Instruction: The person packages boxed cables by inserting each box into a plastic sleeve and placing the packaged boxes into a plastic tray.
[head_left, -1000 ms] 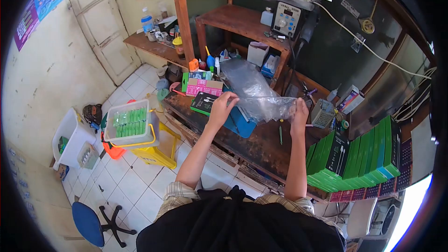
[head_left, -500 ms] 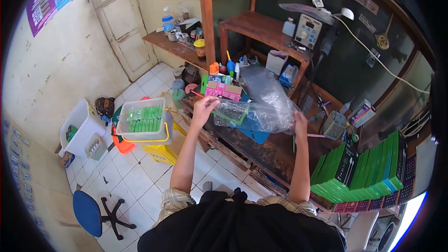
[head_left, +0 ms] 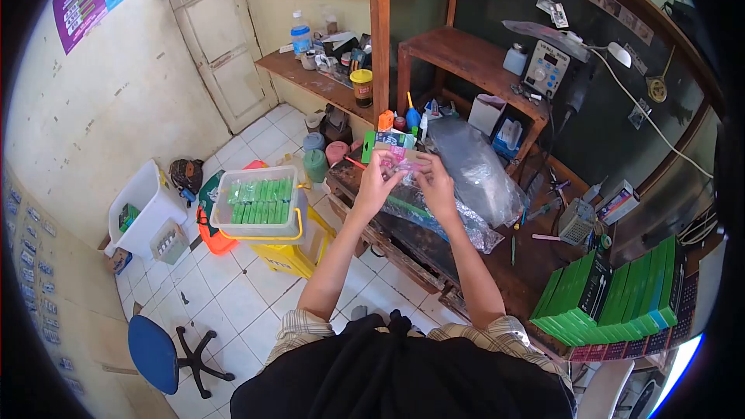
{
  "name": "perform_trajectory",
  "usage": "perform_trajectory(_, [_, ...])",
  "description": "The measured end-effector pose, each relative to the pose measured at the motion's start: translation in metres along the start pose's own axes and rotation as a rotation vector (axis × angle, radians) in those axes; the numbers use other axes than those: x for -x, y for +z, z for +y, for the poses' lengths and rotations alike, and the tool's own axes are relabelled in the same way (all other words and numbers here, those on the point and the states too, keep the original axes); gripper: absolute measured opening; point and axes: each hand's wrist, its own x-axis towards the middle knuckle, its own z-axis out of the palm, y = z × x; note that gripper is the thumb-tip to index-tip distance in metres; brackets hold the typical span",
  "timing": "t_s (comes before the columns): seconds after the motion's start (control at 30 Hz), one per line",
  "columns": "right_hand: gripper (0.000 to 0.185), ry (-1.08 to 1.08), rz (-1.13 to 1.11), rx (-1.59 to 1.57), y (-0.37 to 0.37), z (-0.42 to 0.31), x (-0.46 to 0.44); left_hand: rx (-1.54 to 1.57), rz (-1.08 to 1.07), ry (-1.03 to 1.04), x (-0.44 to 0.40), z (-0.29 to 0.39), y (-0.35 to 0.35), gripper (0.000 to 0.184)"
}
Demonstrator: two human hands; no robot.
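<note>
Over the near side of the desk, my left hand [head_left: 376, 185] and my right hand [head_left: 436, 190] are close together, fingers pinched on the upper end of a clear plastic bag [head_left: 475, 225]. The bag's crinkled body hangs below my hands and trails rightward onto the desk; a green edge shows through it. Behind it lies a larger greyish plastic bag [head_left: 466, 151]. Just beyond my fingers is a pink and brown box [head_left: 397, 152], partly covered by my hands, with a green package [head_left: 368, 145] beside it.
Stacked green boxes [head_left: 570, 291] stand at the desk's right end. Farther back are a wire basket [head_left: 576, 217] and a soldering station [head_left: 545, 68] on a wooden shelf. To the left, a clear tub [head_left: 233, 221] of green packets sits on a yellow container [head_left: 299, 256]. A blue chair [head_left: 153, 353] stands on the floor.
My hands have come together from a wide spread. My right hand moved left and let go of the bag's right side, which now lies lower on the desk. The view has shifted slightly.
</note>
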Motion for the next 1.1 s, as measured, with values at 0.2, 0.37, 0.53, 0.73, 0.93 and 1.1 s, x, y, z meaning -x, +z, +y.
perform_trajectory(0.2, [0.042, -0.030, 0.113, -0.020, -0.020, -0.027, -0.013, -0.101, 0.020, 0.164, 0.001, -0.001, -0.021, 0.024])
perform_trajectory(0.37, [0.053, -0.041, -0.022, -0.002, -0.033, -0.050, -0.023, -0.118, -0.040, 0.161, -0.007, 0.021, -0.040, 0.010])
perform_trajectory(0.53, [0.033, -0.402, -0.193, 0.129, -0.037, -0.083, -0.042, -0.139, -0.093, 0.242, -0.036, 0.062, -0.063, 0.012])
perform_trajectory(0.73, [0.018, -0.384, -0.244, 0.109, -0.034, -0.071, -0.068, -0.182, -0.076, 0.267, -0.053, 0.060, -0.095, 0.021])
perform_trajectory(0.93, [0.021, -0.235, -0.294, 0.150, -0.017, -0.026, -0.063, 0.151, -0.087, 0.206, -0.031, 0.027, -0.103, 0.025])
perform_trajectory(1.1, [0.018, -0.151, -0.354, 0.103, 0.001, 0.018, -0.048, 0.193, -0.192, -0.119, -0.008, 0.007, -0.096, 0.025])
